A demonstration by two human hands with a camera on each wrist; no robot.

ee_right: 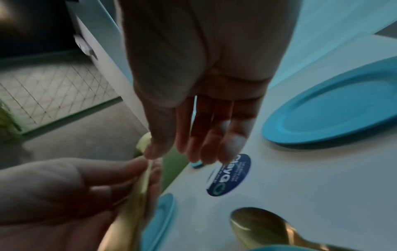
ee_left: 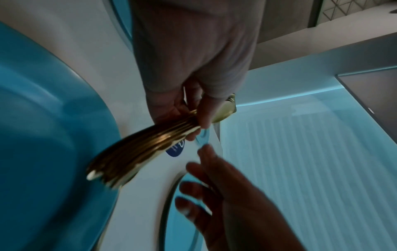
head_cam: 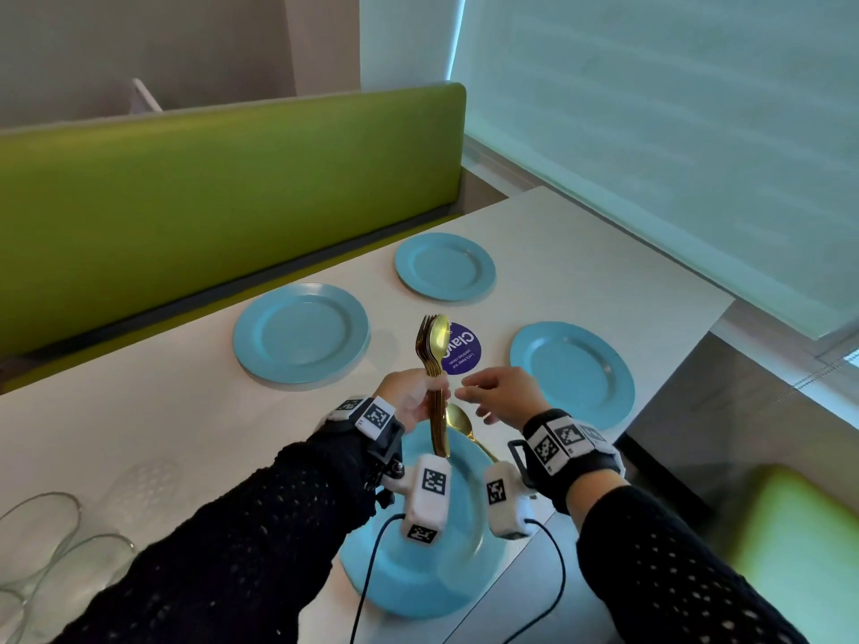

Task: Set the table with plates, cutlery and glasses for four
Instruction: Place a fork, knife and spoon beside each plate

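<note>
My left hand [head_cam: 413, 397] grips a bundle of gold cutlery [head_cam: 434, 364] upright, forks and spoons fanned at the top; the handles show in the left wrist view as the gold cutlery [ee_left: 137, 151]. My right hand [head_cam: 499, 395] hovers just right of the bundle with fingers straight, holding nothing; the same right hand [ee_right: 206, 129] shows an empty palm. One gold spoon [head_cam: 460, 422] lies on the table beside the near blue plate [head_cam: 418, 583]. Three more blue plates sit at the far left [head_cam: 301, 337], far middle [head_cam: 445, 266] and right [head_cam: 572, 371].
Clear glasses [head_cam: 42, 550] lie at the near left of the white table [head_cam: 139, 411]. A round purple sticker [head_cam: 462, 348] marks the table's middle. A green bench back [head_cam: 209, 188] runs behind, and a green seat [head_cam: 799, 541] stands at the right.
</note>
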